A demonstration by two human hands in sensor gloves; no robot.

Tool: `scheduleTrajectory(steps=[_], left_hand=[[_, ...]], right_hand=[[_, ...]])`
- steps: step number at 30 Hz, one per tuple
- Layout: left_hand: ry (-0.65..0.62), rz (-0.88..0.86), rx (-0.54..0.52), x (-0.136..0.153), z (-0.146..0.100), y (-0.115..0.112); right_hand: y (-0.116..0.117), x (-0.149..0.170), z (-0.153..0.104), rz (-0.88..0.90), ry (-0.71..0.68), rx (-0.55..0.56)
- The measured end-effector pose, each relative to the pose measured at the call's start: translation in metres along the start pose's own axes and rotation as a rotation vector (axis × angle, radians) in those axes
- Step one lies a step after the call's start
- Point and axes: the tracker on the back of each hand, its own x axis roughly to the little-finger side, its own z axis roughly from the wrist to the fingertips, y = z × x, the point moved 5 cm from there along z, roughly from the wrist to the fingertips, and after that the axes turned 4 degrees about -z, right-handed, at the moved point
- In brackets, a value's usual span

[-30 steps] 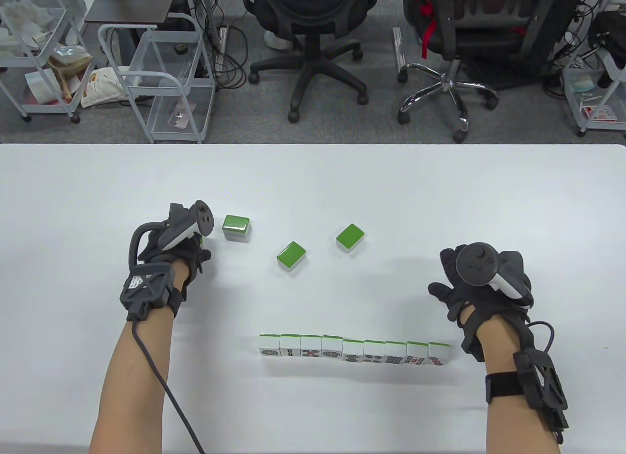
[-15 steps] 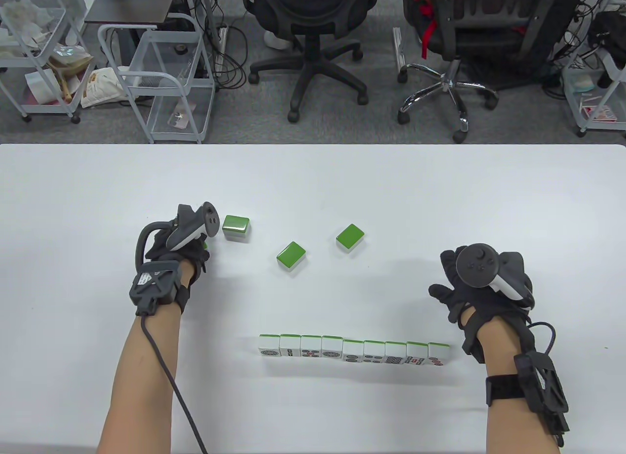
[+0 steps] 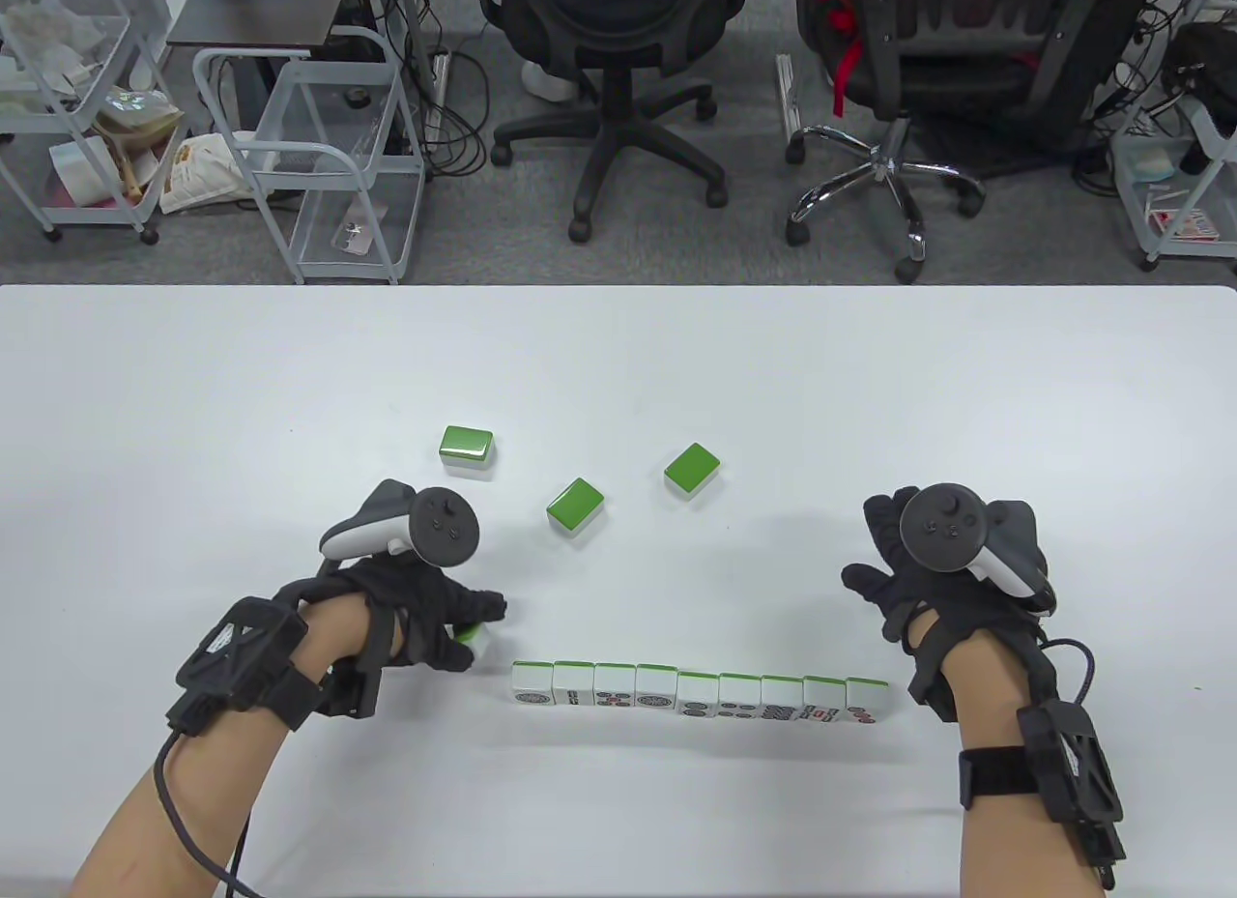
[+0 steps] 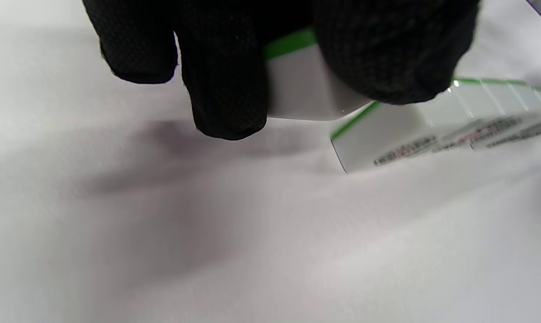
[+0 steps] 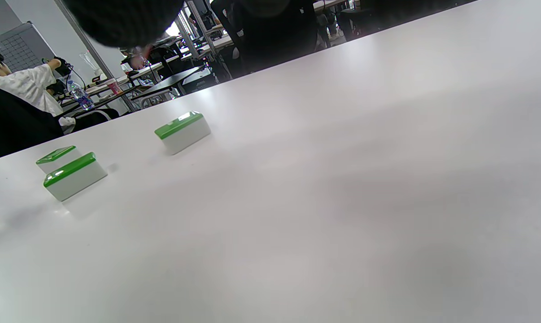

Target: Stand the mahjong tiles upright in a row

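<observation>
The left hand (image 3: 416,618) pinches a green-backed tile (image 4: 304,85) between gloved fingers (image 4: 228,89), just beside the left end of the upright row (image 3: 700,695). The right hand (image 3: 952,569) rests apart, fingers loosely spread, holding nothing. Recommended: lower the tile upright, flush against the end tile, release gently to avoid toppling neighbours.

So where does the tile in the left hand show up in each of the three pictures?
Table view: held tile peeks from the left hand, lower left of centre, just left of the row.
Left wrist view: held tile at top centre, pinched between gloved fingers.
Right wrist view: not in it; only three loose tiles lying flat.
Shared landmark: the row's left end tile, right beside the held tile in both.
</observation>
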Motion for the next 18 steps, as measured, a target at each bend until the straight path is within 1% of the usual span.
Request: scheduleTrajectory(steps=[2, 3, 7, 9, 17, 18], left_hand=[[0.012, 0.018, 0.025, -0.003, 0.005, -0.010], [0.015, 0.032, 0.022, -0.004, 0.007, -0.011], [-0.009, -0.017, -0.045, -0.006, 0.006, -0.005], [-0.005, -0.005, -0.050, -0.005, 0.007, -0.007], [-0.014, -0.055, -0.091, -0.002, 0.010, -0.001], [-0.015, -0.061, -0.081, -0.003, 0.012, 0.000]], right_hand=[[0.001, 0.000, 0.000, 0.011, 0.001, 0.000], [0.001, 0.000, 0.000, 0.013, 0.000, -0.002], [0.003, -0.002, -0.001, 0.020, -0.006, -0.012], [0.003, -0.001, -0.001, 0.027, -0.007, -0.016], [0.003, 0.003, -0.001, 0.040, -0.003, -0.030], [0.002, 0.003, -0.001, 0.034, 0.000, -0.026]])
